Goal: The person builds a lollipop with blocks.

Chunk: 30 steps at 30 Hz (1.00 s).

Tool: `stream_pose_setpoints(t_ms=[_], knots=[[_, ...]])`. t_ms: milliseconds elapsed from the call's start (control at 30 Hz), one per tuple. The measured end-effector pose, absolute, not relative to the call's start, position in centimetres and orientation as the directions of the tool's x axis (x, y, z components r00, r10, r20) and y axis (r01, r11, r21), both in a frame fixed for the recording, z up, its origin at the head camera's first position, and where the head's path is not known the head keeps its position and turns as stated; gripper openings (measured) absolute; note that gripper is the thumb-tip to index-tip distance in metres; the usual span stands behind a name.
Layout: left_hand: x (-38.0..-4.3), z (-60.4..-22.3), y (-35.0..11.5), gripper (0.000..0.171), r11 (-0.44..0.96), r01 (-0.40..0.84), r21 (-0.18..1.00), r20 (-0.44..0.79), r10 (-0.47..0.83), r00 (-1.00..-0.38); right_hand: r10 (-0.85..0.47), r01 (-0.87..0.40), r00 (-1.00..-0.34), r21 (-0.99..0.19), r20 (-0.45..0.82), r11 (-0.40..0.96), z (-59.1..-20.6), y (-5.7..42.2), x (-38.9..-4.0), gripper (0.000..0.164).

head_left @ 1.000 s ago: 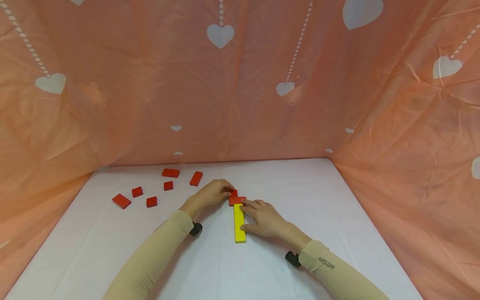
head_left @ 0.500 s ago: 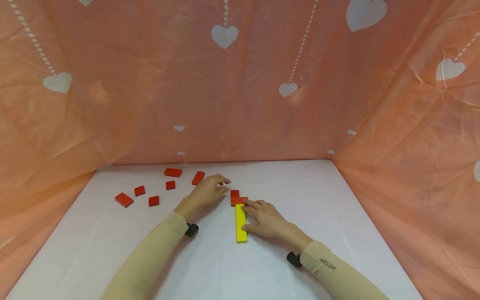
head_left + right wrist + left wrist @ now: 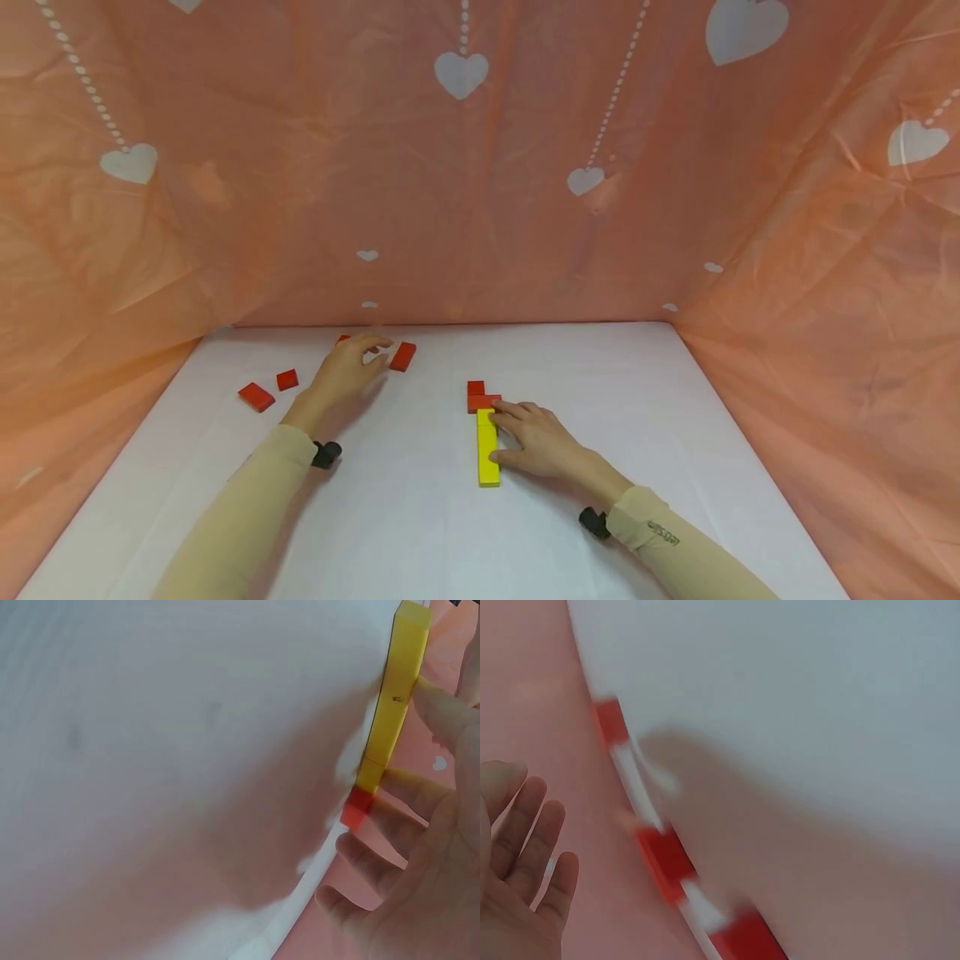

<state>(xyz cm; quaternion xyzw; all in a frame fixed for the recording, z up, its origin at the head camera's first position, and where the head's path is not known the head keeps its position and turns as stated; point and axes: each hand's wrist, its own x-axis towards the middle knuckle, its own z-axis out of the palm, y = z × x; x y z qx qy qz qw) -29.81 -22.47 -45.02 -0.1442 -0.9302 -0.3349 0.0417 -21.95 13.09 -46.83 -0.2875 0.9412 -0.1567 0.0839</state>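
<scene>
My left hand (image 3: pixel 347 369) hovers over the loose red blocks at the back left, fingers spread and holding nothing. Just beyond its fingertips lies a red rectangular block (image 3: pixel 403 357); another red block (image 3: pixel 342 338) is mostly hidden behind the hand. My right hand (image 3: pixel 542 442) rests its fingertips along the right side of a yellow column of a long block (image 3: pixel 488 458) and a short yellow block (image 3: pixel 486 417). Its index finger reaches the red crosswise block (image 3: pixel 480 403) at the column's far end. Behind that sits a small red block (image 3: pixel 476 387).
Farther left on the white table (image 3: pixel 405 517) lie a red rectangular block (image 3: pixel 257 397) and a small red block (image 3: pixel 287 379). An orange curtain (image 3: pixel 315 183) with white hearts encloses the back and sides.
My left hand has let go of the small red block behind the crosswise one and moved left to the loose red blocks. The right hand stays by the yellow column.
</scene>
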Motion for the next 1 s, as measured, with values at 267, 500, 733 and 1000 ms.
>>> stream_pose_setpoints(t_ms=[267,500,733,1000], knots=[[-30.3,-45.4,-27.1,0.037,0.796,0.247,0.552,0.132,0.209,-0.969,-0.567,-0.519,-0.822,-0.331,-0.060,0.788,-47.1,13.2,-22.1,0.065],[-29.9,-46.0,-28.7,0.037,0.803,0.234,0.548,0.076,0.231,-0.970,-0.561,-0.515,-0.825,-0.323,-0.065,0.794,-47.1,13.2,-22.0,0.066],[-29.8,-46.0,-29.1,0.033,0.793,0.240,0.561,0.049,0.257,-0.965,-0.557,-0.511,-0.828,-0.323,-0.066,0.797,-47.0,13.2,-22.0,0.066],[-30.3,-47.1,-29.2,0.024,0.788,0.298,0.539,0.117,0.280,-0.953,-0.565,-0.520,-0.823,-0.320,-0.062,0.792,-47.1,13.2,-22.0,0.066]])
